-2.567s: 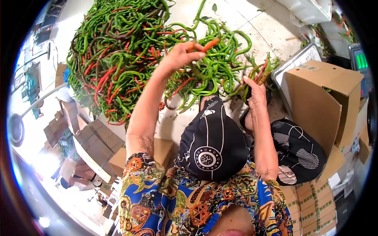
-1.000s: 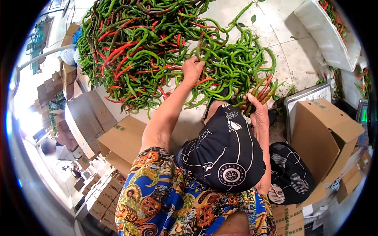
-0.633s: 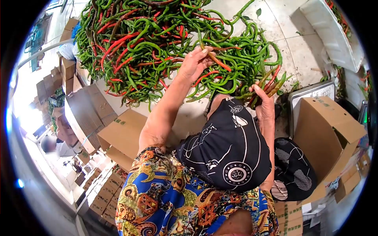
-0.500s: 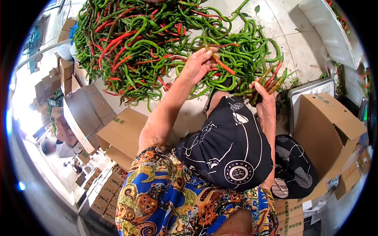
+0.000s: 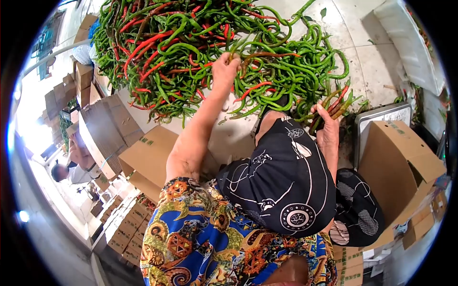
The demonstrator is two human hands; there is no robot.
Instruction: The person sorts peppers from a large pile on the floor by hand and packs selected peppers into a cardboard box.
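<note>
A big heap of green and red chili peppers [image 5: 162, 52] covers the floor at the upper left. Beside it, nearer the middle, lies a looser spread of mostly green peppers [image 5: 305, 62]. My left hand [image 5: 226, 71] is at the border between the two, its fingers closed around a greenish pepper that points up and away. To the right, in front of my knee, my right hand [image 5: 328, 126] grips a small bunch of red and brownish-green peppers [image 5: 338, 102], their ends sticking out above the fingers.
An open cardboard box [image 5: 391, 157] stands on a metal scale tray [image 5: 381, 114] at the right. Behind is a white foam box [image 5: 405, 43]. Cardboard boxes [image 5: 148, 152] lie at the left, with stacked cartons [image 5: 126, 229] below. Another person [image 5: 78, 169] is at the far left.
My left hand, with a reddish pepper in it earlier, has moved left and now closes on a greenish one. My right hand still holds its bunch. The view has shifted slightly.
</note>
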